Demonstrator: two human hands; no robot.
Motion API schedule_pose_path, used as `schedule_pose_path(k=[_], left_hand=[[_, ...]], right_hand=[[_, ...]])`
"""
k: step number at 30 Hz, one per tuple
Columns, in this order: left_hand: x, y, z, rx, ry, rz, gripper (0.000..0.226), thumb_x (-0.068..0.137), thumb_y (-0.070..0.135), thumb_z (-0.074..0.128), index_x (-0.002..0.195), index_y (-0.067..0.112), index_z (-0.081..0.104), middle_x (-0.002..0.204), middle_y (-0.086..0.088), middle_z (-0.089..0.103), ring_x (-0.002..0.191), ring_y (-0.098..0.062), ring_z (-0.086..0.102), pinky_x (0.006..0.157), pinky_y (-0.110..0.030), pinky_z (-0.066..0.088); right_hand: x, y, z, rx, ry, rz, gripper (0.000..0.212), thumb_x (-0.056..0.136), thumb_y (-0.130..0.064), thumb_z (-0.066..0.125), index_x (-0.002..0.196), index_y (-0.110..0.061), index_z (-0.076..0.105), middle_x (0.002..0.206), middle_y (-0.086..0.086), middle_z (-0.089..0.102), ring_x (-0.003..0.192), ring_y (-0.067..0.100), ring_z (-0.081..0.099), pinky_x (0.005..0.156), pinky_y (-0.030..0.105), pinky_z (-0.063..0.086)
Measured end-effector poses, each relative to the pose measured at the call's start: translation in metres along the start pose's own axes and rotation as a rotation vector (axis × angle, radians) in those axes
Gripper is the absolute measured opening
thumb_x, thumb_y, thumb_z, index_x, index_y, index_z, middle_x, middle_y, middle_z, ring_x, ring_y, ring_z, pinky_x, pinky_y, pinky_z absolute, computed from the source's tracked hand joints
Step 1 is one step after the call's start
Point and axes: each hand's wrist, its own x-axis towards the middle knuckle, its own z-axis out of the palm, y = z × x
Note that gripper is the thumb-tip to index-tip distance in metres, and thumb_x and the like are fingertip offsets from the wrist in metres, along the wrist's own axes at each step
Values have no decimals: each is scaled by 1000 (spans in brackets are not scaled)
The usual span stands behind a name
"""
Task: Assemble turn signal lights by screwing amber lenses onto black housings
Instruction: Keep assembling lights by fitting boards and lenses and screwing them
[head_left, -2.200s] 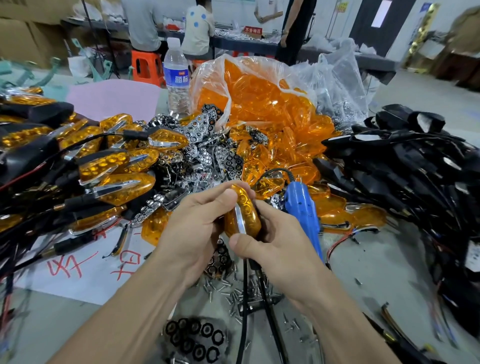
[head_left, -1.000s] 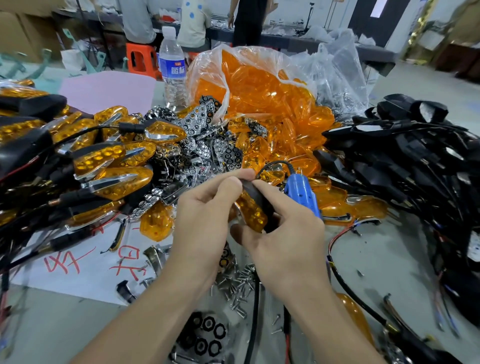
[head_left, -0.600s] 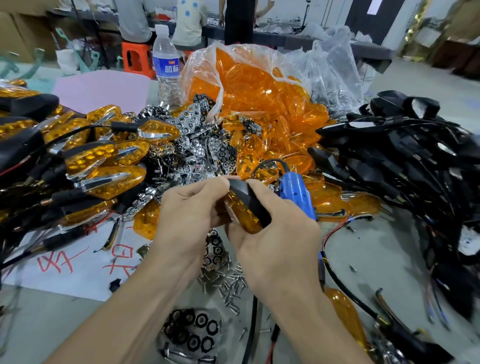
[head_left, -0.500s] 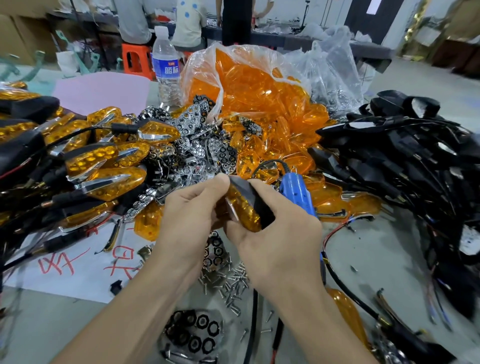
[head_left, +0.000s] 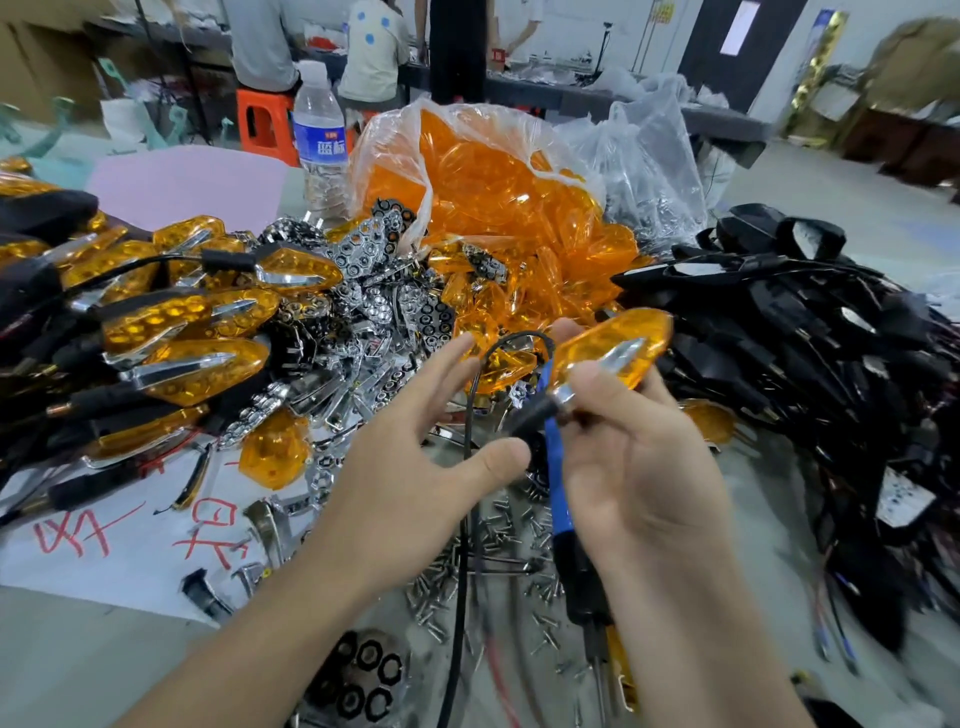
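The turn signal light, amber lens with a chrome strip, sits above the table in our right hand, thumb and fingers pinching its black stem. Our left hand is loose beside it, fingers spread, gripping nothing. Under both lie a blue electric screwdriver and scattered screws.
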Motion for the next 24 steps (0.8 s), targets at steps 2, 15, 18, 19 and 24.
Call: schedule_pose_path(k=[2,15,18,19,24], left_hand=[[-2,2,-3,33,87,92,94,67,71,74,149,64,30,146,42,46,134,21,40,113,-21,34],[-4,-1,8,160,155,246,41,92,64,57,128,47,66,106,32,72,107,13,63,97,-26,44],[-2,3,8,-286,-24,156,46,98,53,55,143,48,54,141,27,60,133,2,54,108,-31,47],[-1,3,6,-318,-7,173,46,100,49,55,145,40,55,140,25,61,132,1,56,106,-27,50],[6,-1,-5,-375,-6,170,38,103,33,56,141,25,58,139,17,64,133,-1,56,105,-18,47]], right_hand=[[8,-5,-8,138,-1,-33,54,70,-2,79,121,-1,62,113,12,71,102,25,66,105,40,51],[5,25,0,259,-155,67,61,67,3,70,126,7,55,103,14,69,90,26,70,84,34,58],[2,37,6,273,-294,58,66,61,3,74,124,-5,55,110,17,68,98,32,66,92,41,55],[0,39,10,242,-300,63,65,61,2,76,123,-6,58,108,18,68,97,32,67,91,41,56],[4,39,9,-115,-219,-35,40,60,1,88,95,-14,75,106,12,76,101,30,73,87,41,59]])
